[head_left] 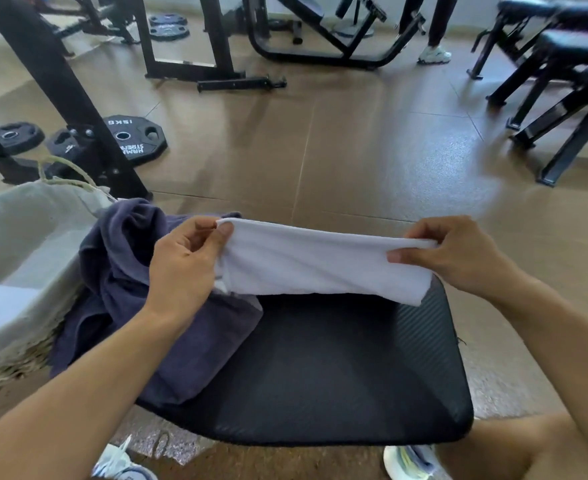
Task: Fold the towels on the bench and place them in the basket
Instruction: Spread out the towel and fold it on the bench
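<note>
Holding: you pinch the white towel (pixel 320 265) at both ends, stretched above the bench (pixel 337 368).
Left hand (pixel 185 261): thumb and fingers nip the left corner.
Right hand (pixel 455 254): fingers curl round the right end.
Axis: the towel runs left to right between your hands.
Basket (pixel 22 244): left of the bench, nearer your left hand, past the blue towel (pixel 126 271).

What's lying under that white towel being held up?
Under the white towel is bare black bench padding; its left end overlaps the dark blue towel. Whatever sits directly behind the cloth is hidden.
</note>
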Demonstrator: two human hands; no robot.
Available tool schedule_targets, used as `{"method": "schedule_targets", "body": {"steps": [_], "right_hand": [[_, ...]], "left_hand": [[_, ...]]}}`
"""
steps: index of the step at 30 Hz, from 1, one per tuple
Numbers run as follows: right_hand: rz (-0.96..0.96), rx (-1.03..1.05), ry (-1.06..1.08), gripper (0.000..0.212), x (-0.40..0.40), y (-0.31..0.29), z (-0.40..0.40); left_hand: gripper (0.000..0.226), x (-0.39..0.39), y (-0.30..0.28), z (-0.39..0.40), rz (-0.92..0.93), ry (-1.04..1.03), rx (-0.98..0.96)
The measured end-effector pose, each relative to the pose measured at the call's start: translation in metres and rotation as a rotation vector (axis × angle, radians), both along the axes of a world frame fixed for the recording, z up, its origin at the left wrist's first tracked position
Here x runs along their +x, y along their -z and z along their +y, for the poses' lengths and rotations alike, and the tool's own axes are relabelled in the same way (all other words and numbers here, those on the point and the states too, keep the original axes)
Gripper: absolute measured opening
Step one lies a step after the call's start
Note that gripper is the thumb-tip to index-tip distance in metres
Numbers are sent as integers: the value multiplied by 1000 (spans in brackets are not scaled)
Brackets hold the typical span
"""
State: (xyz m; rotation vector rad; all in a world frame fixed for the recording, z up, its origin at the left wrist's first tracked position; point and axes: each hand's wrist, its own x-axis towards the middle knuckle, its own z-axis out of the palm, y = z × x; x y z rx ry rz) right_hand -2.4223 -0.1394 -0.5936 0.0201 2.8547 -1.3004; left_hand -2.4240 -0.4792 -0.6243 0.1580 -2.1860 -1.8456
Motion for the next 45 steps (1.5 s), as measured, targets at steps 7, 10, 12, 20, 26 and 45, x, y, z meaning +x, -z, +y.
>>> {"method": "schedule_targets", "body": {"steps": [7,10,12,20,26,45], "right_hand": [[148,-408,90,45,7,-22,-3],[263,-455,135,52,9,-29,0],[287,-469,165,54,10,-30,0],[157,-353,17,61,13,-29,-11],[-230,-935,-441,60,32,-62,10],[-159,-106,123,28,-23,8,11]], "left_hand": [[16,-1,-45,6,148,33,-16],[14,9,-71,12,229,103,-10],[8,13,-81,13,265,172,-10],[12,-6,-42,-3,-66,47,-78],[15,14,-89,-16,-138,583,409],[12,-27,-9,3,-319,262,-110]]}}
